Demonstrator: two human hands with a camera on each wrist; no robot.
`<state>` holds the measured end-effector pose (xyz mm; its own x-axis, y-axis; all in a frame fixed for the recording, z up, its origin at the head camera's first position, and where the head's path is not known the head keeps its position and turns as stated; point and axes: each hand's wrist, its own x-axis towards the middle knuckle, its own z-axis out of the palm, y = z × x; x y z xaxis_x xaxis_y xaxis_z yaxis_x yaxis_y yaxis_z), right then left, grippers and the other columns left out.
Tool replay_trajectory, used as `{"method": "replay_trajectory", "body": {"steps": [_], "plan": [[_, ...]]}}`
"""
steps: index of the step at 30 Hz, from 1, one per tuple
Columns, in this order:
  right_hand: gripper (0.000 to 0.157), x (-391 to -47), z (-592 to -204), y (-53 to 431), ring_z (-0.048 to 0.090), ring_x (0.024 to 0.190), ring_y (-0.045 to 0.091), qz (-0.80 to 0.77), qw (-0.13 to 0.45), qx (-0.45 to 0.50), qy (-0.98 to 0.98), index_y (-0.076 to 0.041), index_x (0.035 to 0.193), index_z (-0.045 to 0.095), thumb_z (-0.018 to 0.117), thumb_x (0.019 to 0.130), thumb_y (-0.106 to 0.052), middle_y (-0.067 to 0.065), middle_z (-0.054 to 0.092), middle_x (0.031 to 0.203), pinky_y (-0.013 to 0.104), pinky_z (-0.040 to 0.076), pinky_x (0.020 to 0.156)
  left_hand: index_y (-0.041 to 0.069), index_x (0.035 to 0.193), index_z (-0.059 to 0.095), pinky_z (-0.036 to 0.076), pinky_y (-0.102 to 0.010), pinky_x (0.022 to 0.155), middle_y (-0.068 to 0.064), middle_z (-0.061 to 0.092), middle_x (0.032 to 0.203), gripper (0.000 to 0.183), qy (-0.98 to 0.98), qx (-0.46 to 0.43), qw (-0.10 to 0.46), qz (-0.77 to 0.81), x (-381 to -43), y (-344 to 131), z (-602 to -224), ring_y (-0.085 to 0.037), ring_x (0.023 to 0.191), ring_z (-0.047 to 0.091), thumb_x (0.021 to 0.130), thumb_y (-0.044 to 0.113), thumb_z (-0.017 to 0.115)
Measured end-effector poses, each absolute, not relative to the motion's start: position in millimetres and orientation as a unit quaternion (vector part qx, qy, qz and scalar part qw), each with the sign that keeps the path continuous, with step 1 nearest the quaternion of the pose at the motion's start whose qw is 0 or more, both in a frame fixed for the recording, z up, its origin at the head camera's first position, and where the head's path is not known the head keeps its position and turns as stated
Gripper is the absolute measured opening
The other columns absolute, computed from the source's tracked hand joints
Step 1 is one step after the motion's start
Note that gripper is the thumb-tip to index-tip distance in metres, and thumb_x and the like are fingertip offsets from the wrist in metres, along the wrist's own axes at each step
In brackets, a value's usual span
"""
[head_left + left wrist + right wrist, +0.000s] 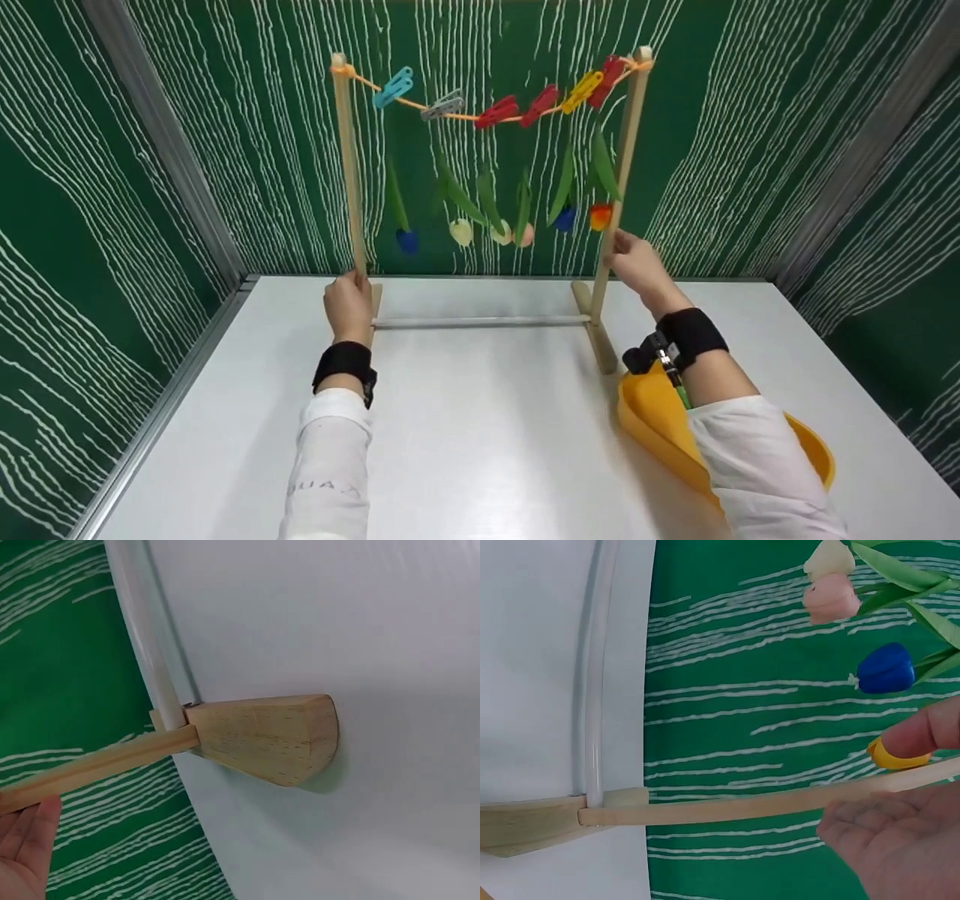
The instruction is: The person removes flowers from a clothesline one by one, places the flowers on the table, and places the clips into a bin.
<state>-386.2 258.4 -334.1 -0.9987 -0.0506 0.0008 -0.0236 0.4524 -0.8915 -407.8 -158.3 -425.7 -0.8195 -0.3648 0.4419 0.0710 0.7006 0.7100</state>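
Note:
A wooden rack stands on the table with an orange cord strung between its two posts. Clipped along the cord are several clothespins [497, 112] in light blue, grey, red and yellow. Artificial tulips hang head down below them, among them a blue one [407, 241], a cream one [461, 232] and an orange one [600, 217]. My left hand [349, 306] grips the left post [349, 165] low down, near its foot. Higher on the right post [628, 139], my right hand [639, 270] pinches the wood between thumb and fingers [862, 821].
A white crossbar [480, 322] joins the rack's wooden feet [262, 736] near the table's back edge. Under my right forearm sits a yellow container [652, 412], partly hidden by the sleeve. Green panels with white streaks [750, 135] surround the white table [480, 450].

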Motion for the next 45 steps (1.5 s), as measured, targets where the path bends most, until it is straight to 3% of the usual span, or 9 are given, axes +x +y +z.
{"method": "replay_trajectory", "body": {"steps": [8,15,18,21,25,27,33,39,45], "plan": [[0.065,-370.0,-337.6,245.5,0.02,0.142,0.03,-0.521,0.029,-0.026,0.852,0.0,0.15,0.004,0.04,0.096,-0.006,0.018,0.018,0.155,0.043,0.022,0.114,-0.004,0.092,0.07,0.052,-0.041,0.067,-0.019,0.07,0.084,0.017,-0.875,0.078,0.295,-0.376,-394.5,-179.0,-431.4,-0.028,0.075,0.066,0.091,0.006,0.058],[0.067,-350.7,-343.0,242.1,0.025,0.141,0.029,-0.494,0.008,-0.045,0.868,-0.002,0.151,0.008,0.044,0.095,-0.008,0.016,0.022,0.154,0.042,0.027,0.112,-0.005,0.087,0.07,0.049,-0.041,0.06,-0.019,0.069,0.078,0.014,-0.88,0.079,0.308,-0.353,-385.8,-184.5,-427.7,-0.028,0.068,0.064,0.087,0.004,0.059],[0.063,-343.4,-347.0,239.6,0.031,0.139,0.03,-0.484,-0.025,-0.053,0.873,0.0,0.15,0.013,0.045,0.095,-0.006,0.018,0.029,0.152,0.043,0.031,0.109,-0.004,0.083,0.07,0.048,-0.04,0.058,-0.018,0.069,0.074,0.013,-0.88,0.085,0.313,-0.347,-383.0,-185.3,-427.6,-0.028,0.065,0.062,0.086,0.004,0.06],[0.054,-337.8,-352.4,236.9,0.043,0.13,0.032,-0.471,-0.09,-0.051,0.876,0.004,0.145,0.028,0.048,0.095,-0.005,0.021,0.042,0.143,0.043,0.039,0.103,-0.004,0.082,0.07,0.046,-0.039,0.056,-0.017,0.068,0.072,0.014,-0.879,0.087,0.317,-0.345,-379.7,-184.9,-428.2,-0.026,0.063,0.06,0.086,0.005,0.06],[0.036,-333.6,-361.0,234.5,0.06,0.108,0.03,-0.445,-0.189,-0.027,0.875,0.005,0.126,0.051,0.056,0.093,-0.009,0.021,0.06,0.119,0.041,0.05,0.091,-0.003,0.079,0.07,0.045,-0.038,0.054,-0.016,0.068,0.069,0.014,-0.877,0.093,0.324,-0.342,-372.3,-184.6,-430.8,-0.024,0.059,0.057,0.086,0.006,0.06],[0.028,-332.6,-364.8,234.5,0.062,0.097,0.027,-0.434,-0.223,-0.013,0.873,0.003,0.115,0.056,0.061,0.091,-0.011,0.018,0.064,0.109,0.038,0.053,0.085,-0.002,0.078,0.07,0.044,-0.038,0.053,-0.015,0.068,0.068,0.014,-0.877,0.094,0.327,-0.34,-367.6,-184.8,-432.1,-0.023,0.058,0.056,0.085,0.006,0.061],[0.02,-325.6,-371.3,236.0,0.063,0.083,0.022,-0.41,-0.27,-0.001,0.871,0.0,0.1,0.057,0.067,0.087,-0.011,0.014,0.066,0.094,0.024,0.055,0.072,-0.001,0.067,0.065,0.042,-0.038,0.05,-0.015,0.066,0.063,0.018,-0.876,0.078,0.344,-0.329,-349.7,-185.7,-434.3,-0.022,0.054,0.053,0.084,0.004,0.061],[0.018,-307.5,-375.9,234.3,0.064,0.081,0.024,-0.395,-0.289,-0.015,0.872,0.0,0.099,0.056,0.066,0.087,-0.008,0.015,0.066,0.093,0.036,0.056,0.075,0.0,0.064,0.062,0.039,-0.036,0.046,-0.013,0.064,0.058,0.019,-0.878,0.062,0.355,-0.316,-330.4,-188.8,-439.6,-0.02,0.05,0.047,0.083,0.003,0.06],[0.016,-287.0,-383.3,233.0,0.065,0.08,0.024,-0.399,-0.308,-0.003,0.864,0.0,0.097,0.056,0.067,0.086,-0.006,0.015,0.066,0.091,0.036,0.056,0.074,-0.001,0.067,0.063,0.039,-0.035,0.045,-0.012,0.062,0.056,0.016,-0.873,0.049,0.369,-0.317,-309.1,-188.8,-446.0,-0.019,0.047,0.047,0.083,0.003,0.061]]}}
